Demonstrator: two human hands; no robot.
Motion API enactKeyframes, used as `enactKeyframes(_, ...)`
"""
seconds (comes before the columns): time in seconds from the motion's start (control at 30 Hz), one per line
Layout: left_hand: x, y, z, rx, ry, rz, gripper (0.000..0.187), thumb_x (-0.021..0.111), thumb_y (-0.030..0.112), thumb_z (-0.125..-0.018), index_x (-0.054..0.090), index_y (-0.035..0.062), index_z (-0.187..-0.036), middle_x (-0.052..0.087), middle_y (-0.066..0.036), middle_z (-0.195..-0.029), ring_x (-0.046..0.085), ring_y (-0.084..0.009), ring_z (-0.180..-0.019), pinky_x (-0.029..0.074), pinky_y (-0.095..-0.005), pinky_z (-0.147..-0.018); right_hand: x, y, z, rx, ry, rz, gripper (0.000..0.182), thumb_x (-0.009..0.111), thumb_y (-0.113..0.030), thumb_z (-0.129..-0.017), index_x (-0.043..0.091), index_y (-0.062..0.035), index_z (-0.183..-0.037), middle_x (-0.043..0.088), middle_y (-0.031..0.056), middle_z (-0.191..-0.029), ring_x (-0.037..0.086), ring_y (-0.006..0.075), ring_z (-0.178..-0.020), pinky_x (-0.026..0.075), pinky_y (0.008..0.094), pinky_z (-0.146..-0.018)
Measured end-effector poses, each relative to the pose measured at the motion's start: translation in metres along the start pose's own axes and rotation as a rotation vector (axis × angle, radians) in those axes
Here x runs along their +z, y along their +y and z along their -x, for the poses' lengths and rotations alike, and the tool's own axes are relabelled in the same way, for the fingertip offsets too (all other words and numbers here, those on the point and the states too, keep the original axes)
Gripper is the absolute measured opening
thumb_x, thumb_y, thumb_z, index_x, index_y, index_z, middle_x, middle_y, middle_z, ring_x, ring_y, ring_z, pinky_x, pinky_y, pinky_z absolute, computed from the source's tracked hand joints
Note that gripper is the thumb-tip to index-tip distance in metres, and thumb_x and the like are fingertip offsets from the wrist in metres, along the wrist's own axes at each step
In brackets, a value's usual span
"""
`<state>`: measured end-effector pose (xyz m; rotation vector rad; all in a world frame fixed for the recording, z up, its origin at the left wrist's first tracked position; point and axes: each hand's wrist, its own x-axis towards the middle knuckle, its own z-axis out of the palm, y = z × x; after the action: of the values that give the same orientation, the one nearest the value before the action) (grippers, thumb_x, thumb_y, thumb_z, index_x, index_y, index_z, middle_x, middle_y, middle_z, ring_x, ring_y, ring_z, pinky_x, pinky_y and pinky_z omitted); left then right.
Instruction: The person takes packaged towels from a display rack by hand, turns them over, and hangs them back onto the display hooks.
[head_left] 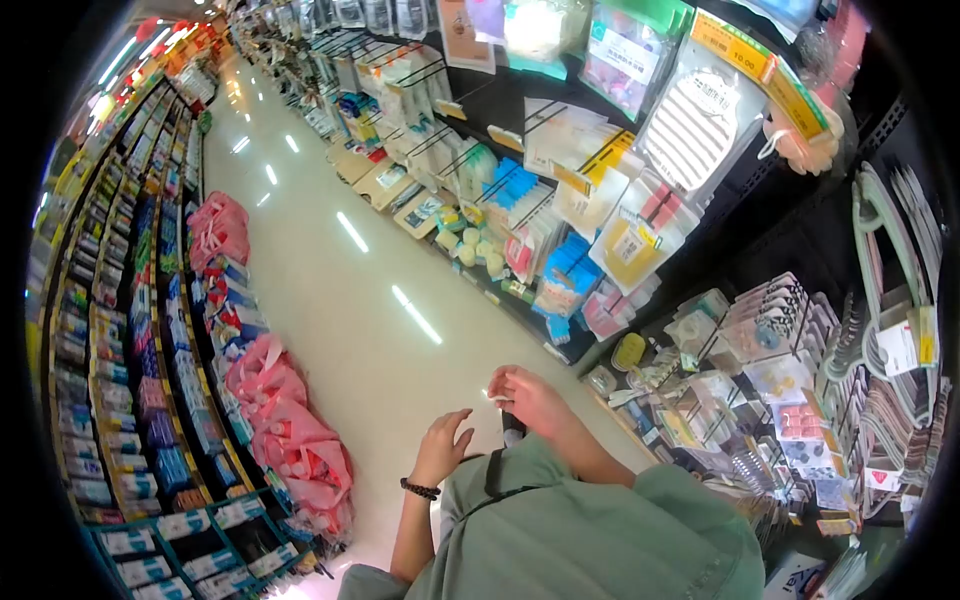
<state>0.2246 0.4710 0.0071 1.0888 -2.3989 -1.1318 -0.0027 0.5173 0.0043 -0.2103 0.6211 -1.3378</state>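
Head view of a shop aisle: the right hand (pixel 535 398) pinched a small white item (pixel 497 397) at waist height; the left hand (pixel 443 447), fingers loosely spread, hovered beside it, holding nothing. Hanging packets (pixel 770 400) remained on the shelf rack.

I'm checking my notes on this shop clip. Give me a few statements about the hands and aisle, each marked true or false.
1. The right hand pinches a small white item. True.
2. The left hand grips a basket. False: it is open and holds nothing.
3. A dark bead bracelet sits on the left wrist. True.
4. Pink bags hang on the right shelves. False: they lie low along the left shelves.
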Motion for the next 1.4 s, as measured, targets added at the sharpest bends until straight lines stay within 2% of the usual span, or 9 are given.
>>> enactKeyframes(0.33, -0.019, -0.020, -0.225, 0.171, -0.286, 0.173, 0.030, 0.063, 0.013, -0.091, 0.062, 0.0050, -0.120, 0.068, -0.015, -0.105, 0.068, -0.0289, -0.089, 0.054, -0.0363, -0.079, -0.044, -0.083, -0.096, -0.185, 0.038, -0.241, 0.028, 0.049, -0.026, -0.100, 0.055, -0.0111, -0.124, 0.063, 0.0098, -0.118, 0.057, 0.0239, -0.114, 0.044, 0.0392, -0.095)
enactKeyframes(0.57, -0.016, -0.069, -0.459, 0.139, -0.401, 0.652, 0.029, 0.060, 0.009, -0.095, 0.060, -0.0009, -0.121, 0.070, -0.010, -0.103, 0.067, -0.0178, -0.093, 0.052, -0.0302, -0.081, -0.076, -0.139, -0.207, -0.269, 0.099, -0.273, 0.031, 0.052, -0.029, -0.100, 0.056, -0.0117, -0.126, 0.060, 0.0093, -0.129, 0.056, 0.0261, -0.118, 0.044, 0.0409, -0.097)
enactKeyframes(0.7, -0.014, -0.084, -0.597, 0.051, -0.207, 0.855, 0.044, 0.065, 0.006, -0.090, 0.051, -0.0026, -0.131, 0.059, -0.015, -0.127, 0.057, -0.0196, -0.114, 0.047, -0.0310, -0.093, -0.089, -0.170, -0.292, -0.442, 0.252, -0.316, 0.031, 0.051, -0.026, -0.100, 0.057, -0.0107, -0.126, 0.058, 0.0083, -0.132, 0.055, 0.0242, -0.119, 0.044, 0.0394, -0.097)
enactKeyframes(0.8, 0.001, -0.077, -0.680, 0.115, -0.145, 0.952, 0.071, 0.071, 0.005, -0.085, 0.033, -0.0011, -0.145, 0.036, -0.019, -0.151, 0.039, -0.0269, -0.137, 0.038, -0.0372, -0.107, -0.091, -0.206, -0.343, -0.470, 0.292, -0.276, 0.032, 0.052, -0.026, -0.099, 0.056, -0.0086, -0.126, 0.060, 0.0082, -0.130, 0.058, 0.0226, -0.115, 0.044, 0.0386, -0.097)
enactKeyframes(0.9, -0.002, -0.045, -0.717, 0.236, -0.109, 0.677, 0.064, 0.072, 0.008, -0.085, 0.041, -0.0030, -0.141, 0.045, -0.019, -0.144, 0.044, -0.0269, -0.132, 0.037, -0.0371, -0.108, -0.074, -0.233, -0.358, -0.572, 0.291, -0.216, 0.036, 0.054, -0.026, -0.098, 0.054, -0.0078, -0.129, 0.060, 0.0112, -0.129, 0.058, 0.0235, -0.114, 0.048, 0.0405, -0.093)
enactKeyframes(1.0, 0.008, -0.047, -0.747, 0.366, -0.381, 0.683, 0.049, 0.071, 0.011, -0.087, 0.053, -0.0039, -0.130, 0.061, -0.016, -0.127, 0.056, -0.0220, -0.116, 0.042, -0.0334, -0.098, -0.059, -0.257, -0.362, -0.669, 0.296, -0.196, 0.039, 0.056, -0.027, -0.097, 0.051, -0.0073, -0.131, 0.058, 0.0136, -0.130, 0.058, 0.0259, -0.115, 0.050, 0.0448, -0.091)
enactKeyframes(1.1, 0.014, -0.056, -0.760, 0.271, -0.522, 0.585, 0.034, 0.069, 0.014, -0.089, 0.062, -0.0033, -0.118, 0.069, -0.012, -0.107, 0.059, -0.0152, -0.097, 0.046, -0.0304, -0.087, -0.063, -0.265, -0.367, -0.719, 0.334, -0.185, 0.040, 0.057, -0.027, -0.096, 0.050, -0.0067, -0.131, 0.058, 0.0148, -0.131, 0.058, 0.0277, -0.115, 0.050, 0.0472, -0.090)
enactKeyframes(1.27, -0.001, -0.053, -0.735, 0.382, -0.438, 0.640, 0.019, 0.059, 0.013, -0.097, 0.054, -0.0019, -0.087, 0.058, -0.006, -0.077, 0.047, -0.0093, -0.072, 0.042, -0.0275, -0.068, -0.057, -0.251, -0.362, -0.727, 0.520, -0.151, 0.041, 0.059, -0.028, -0.095, 0.051, -0.0052, -0.129, 0.060, 0.0174, -0.125, 0.060, 0.0307, -0.112, 0.052, 0.0445, -0.089)
enactKeyframes(1.4, -0.024, -0.071, -0.708, 0.405, -0.435, 0.493, 0.018, 0.056, 0.013, -0.099, 0.052, -0.0008, -0.088, 0.056, -0.004, -0.077, 0.046, -0.0089, -0.071, 0.040, -0.0251, -0.065, -0.050, -0.229, -0.367, -0.680, 0.814, -0.109, 0.037, 0.058, -0.028, -0.095, 0.053, -0.0049, -0.123, 0.065, 0.0119, -0.115, 0.063, 0.0274, -0.106, 0.049, 0.0395, -0.093)
